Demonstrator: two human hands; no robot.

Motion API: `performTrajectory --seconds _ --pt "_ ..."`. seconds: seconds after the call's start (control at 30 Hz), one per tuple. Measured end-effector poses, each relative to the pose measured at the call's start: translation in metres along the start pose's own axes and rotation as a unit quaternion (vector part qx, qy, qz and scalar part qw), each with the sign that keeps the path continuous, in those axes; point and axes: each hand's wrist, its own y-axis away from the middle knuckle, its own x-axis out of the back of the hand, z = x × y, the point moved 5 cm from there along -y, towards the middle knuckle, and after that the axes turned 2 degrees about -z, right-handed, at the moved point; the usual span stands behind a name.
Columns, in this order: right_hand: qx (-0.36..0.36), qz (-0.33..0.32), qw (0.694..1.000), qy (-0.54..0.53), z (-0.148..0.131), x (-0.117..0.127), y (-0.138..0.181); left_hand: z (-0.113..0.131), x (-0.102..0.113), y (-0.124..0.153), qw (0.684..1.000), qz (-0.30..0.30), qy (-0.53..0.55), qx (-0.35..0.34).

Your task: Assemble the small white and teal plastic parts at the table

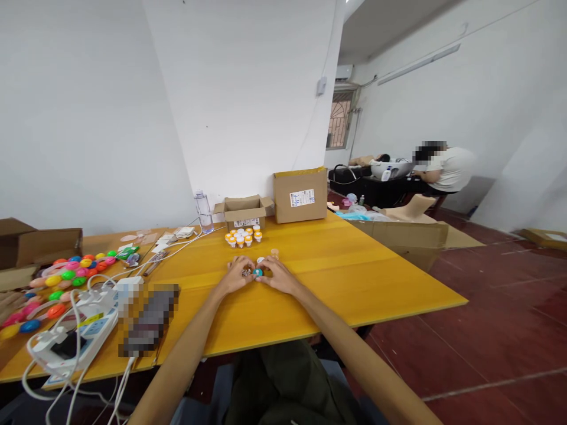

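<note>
Close together above the table, my two hands meet around small items. My left hand [237, 276] curls its fingers over a small clear-and-dark thing [247, 273], too small to identify, with the thumb reaching towards my right hand. Thumb and fingers of my right hand [277, 276] are closed about a small teal round piece [257, 273]. Just behind the fingertips is a white round cap [260, 260], partly covered by them. A pale, see-through disc [274, 253] lies beyond my right hand. Farther back stand several small white containers with orange-yellow rims [240, 241], grouped together.
An open small carton [245, 212], a larger closed carton [300, 198] and a water bottle [204, 211] line the wall. At left are a power strip [95, 327] with cables, a blurred phone [150, 321] and colourful balls [68, 275]. A person [449, 168] sits far right.
</note>
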Motion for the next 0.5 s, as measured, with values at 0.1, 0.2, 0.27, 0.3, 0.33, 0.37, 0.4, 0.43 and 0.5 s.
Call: performTrajectory --seconds 0.1,0.2,0.27,0.3,0.33,0.37,0.4,0.43,0.5 --pt "0.012 0.004 1.000 -0.010 -0.0022 0.0018 0.0013 -0.0002 0.0001 0.0003 1.000 0.001 -0.003 -0.002" --pt "0.018 0.007 1.000 -0.010 -0.0022 0.0018 0.0020 -0.0009 0.0000 0.0005 1.000 0.005 -0.008 -0.009" --pt "0.020 0.012 1.000 -0.010 -0.0012 0.0014 0.0019 -0.0017 -0.0005 0.0006 1.000 0.003 -0.010 -0.014" --pt "0.021 0.015 1.000 -0.012 -0.0006 0.0013 0.0017 -0.0020 -0.0009 0.0006 1.000 0.001 -0.011 -0.017" --pt "0.022 0.018 0.999 -0.016 -0.0001 0.0011 0.0016 -0.0024 -0.0016 0.0005 1.000 -0.002 -0.012 -0.019" --pt "0.024 0.022 0.999 -0.021 0.0003 0.0011 0.0014 -0.0028 -0.0022 0.0005 1.000 -0.004 -0.013 -0.021" --pt "0.026 0.025 0.999 -0.026 0.0006 0.0012 0.0012 -0.0032 -0.0030 0.0003 1.000 -0.005 -0.015 -0.022" --pt "0.029 0.027 0.999 -0.031 0.0008 0.0013 0.0011 -0.0035 -0.0037 0.0002 1.000 -0.004 -0.016 -0.024" --pt "0.035 0.030 0.998 -0.038 0.0011 0.0015 0.0009 -0.0040 -0.0051 -0.0002 1.000 0.002 -0.019 -0.025"
